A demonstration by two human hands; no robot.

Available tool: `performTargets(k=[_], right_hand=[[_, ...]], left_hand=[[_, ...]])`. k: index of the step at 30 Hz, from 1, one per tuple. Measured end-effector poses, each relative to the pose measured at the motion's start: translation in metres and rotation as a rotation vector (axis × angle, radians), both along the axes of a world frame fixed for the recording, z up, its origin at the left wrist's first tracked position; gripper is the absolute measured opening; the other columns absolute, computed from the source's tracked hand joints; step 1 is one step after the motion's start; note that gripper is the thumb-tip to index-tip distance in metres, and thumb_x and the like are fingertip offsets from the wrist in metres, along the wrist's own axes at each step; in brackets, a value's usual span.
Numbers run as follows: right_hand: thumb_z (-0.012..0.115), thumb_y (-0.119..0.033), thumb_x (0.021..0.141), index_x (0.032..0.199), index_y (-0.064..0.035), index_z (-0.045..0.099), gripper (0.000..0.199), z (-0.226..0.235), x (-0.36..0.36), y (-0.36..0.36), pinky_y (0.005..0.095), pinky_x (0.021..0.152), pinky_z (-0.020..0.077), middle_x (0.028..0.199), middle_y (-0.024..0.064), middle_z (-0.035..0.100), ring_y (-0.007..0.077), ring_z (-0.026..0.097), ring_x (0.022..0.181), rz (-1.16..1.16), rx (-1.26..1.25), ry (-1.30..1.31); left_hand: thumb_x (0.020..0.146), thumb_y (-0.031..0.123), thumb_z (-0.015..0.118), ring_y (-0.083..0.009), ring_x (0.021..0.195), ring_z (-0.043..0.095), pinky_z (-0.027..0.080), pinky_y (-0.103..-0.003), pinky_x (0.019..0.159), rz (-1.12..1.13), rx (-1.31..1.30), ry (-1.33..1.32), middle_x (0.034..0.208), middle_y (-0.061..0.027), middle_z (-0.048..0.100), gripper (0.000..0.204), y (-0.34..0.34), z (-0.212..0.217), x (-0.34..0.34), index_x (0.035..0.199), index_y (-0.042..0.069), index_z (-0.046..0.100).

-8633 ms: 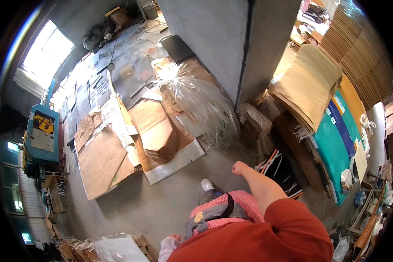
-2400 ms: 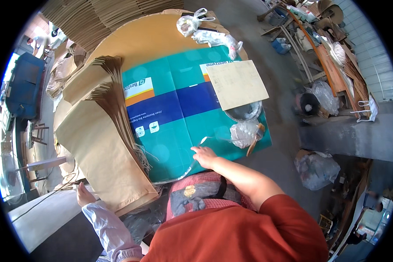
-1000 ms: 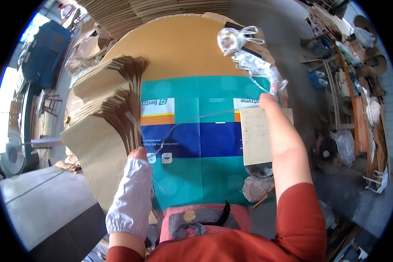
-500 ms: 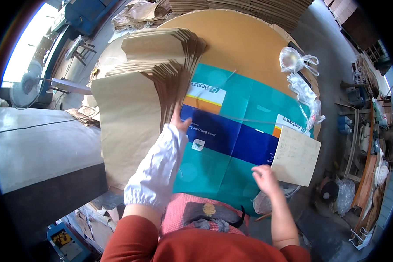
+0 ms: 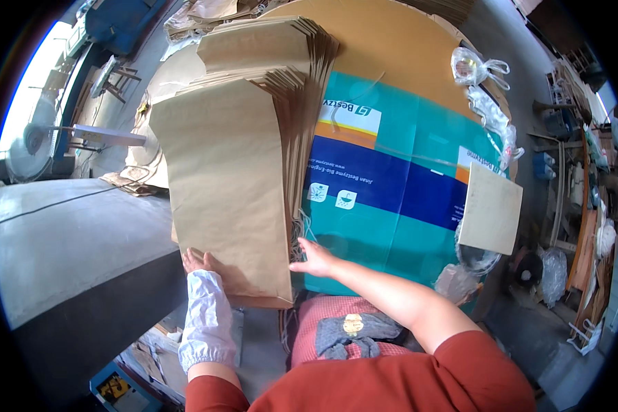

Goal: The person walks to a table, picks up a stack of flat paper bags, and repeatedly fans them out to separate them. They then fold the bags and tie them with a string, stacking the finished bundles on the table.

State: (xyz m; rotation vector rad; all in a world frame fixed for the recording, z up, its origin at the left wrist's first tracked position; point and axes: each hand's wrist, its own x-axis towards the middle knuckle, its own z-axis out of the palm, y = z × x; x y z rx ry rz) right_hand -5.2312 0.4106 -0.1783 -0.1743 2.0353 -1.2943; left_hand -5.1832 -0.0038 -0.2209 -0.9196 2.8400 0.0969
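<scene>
A tall stack of brown paper bags (image 5: 226,172) lies on the round table, fanned out in two overlapping piles toward the far side. My left hand (image 5: 198,261), in a white sleeve cover (image 5: 209,319), rests at the near left edge of the top bag with its fingers stretched out. At the near right edge of the same stack is my right hand (image 5: 314,261), its thumb raised apart from the fingers and the fingertips at the bag's side. Light cord (image 5: 301,226) hangs along the stack's right side, just beyond my right hand. Neither hand visibly grips anything.
A teal and navy printed sheet (image 5: 391,206) covers the table's near right part. A beige card (image 5: 491,209), a clear plastic bag (image 5: 470,66) and a white glove (image 5: 487,110) lie along the right rim. A grey metal surface (image 5: 75,226) stands at left.
My left hand has moved from the stack's right side to its near left edge. My right hand has come left from beside the card to the stack's right edge.
</scene>
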Motion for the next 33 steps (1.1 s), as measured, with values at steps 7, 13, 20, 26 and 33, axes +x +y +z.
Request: performTargets(k=[7, 13, 20, 26, 33], right_hand=[[0.074, -0.033, 0.074, 0.113, 0.0032, 0.053, 0.057, -0.019, -0.004, -0.069, 0.036, 0.088, 0.0473, 0.113, 0.02, 0.06, 0.0295, 0.059, 0.105, -0.407, -0.089, -0.335], [0.07, -0.034, 0.079, 0.098, 0.0034, 0.062, 0.043, 0.015, -0.002, -0.077, 0.0362, 0.072, 0.0507, 0.09, 0.0185, 0.067, 0.0283, 0.066, 0.084, -0.498, -0.181, -0.266], [0.076, -0.031, 0.076, 0.118, 0.0079, 0.047, 0.064, 0.049, -0.118, -0.07, 0.0321, 0.082, 0.049, 0.108, 0.0162, 0.061, 0.0213, 0.059, 0.095, -0.836, -0.595, -0.238], [0.074, -0.016, 0.076, 0.119, 0.01, 0.042, 0.06, 0.034, -0.161, -0.049, 0.0322, 0.084, 0.0484, 0.111, 0.0195, 0.058, 0.0222, 0.057, 0.102, -0.752, -0.471, -0.012], [0.069, -0.013, 0.079, 0.113, 0.0065, 0.051, 0.043, 0.24, -0.189, -0.002, 0.0318, 0.075, 0.0477, 0.092, 0.0165, 0.063, 0.017, 0.06, 0.085, 0.007, -0.2, 0.548]], left_hand=[[0.083, 0.044, 0.063, -0.0357, 0.098, 0.06, 0.047, -0.041, 0.084, 0.185, 0.311, 0.245, 0.104, -0.025, 0.062, 0.06, -0.095, -0.026, -0.046, 0.114, -0.006, 0.055], [0.087, 0.051, 0.057, -0.0176, 0.074, 0.06, 0.047, -0.03, 0.068, 0.286, 0.635, 0.344, 0.083, -0.0139, 0.067, 0.058, -0.103, -0.045, -0.085, 0.094, -0.005, 0.064], [0.086, 0.057, 0.055, -0.0188, 0.071, 0.061, 0.047, -0.032, 0.065, 0.278, 0.561, 0.169, 0.074, -0.0107, 0.067, 0.065, -0.095, -0.003, -0.116, 0.08, -0.006, 0.067], [0.089, 0.058, 0.046, -0.0369, 0.079, 0.065, 0.048, -0.043, 0.07, 0.059, 0.327, 0.132, 0.079, -0.0266, 0.065, 0.07, -0.078, 0.029, -0.086, 0.09, -0.009, 0.065], [0.099, 0.031, 0.041, -0.0165, 0.07, 0.056, 0.045, -0.033, 0.061, 0.636, 1.552, 0.354, 0.081, -0.0059, 0.062, 0.036, 0.167, 0.095, 0.048, 0.088, 0.002, 0.06]])
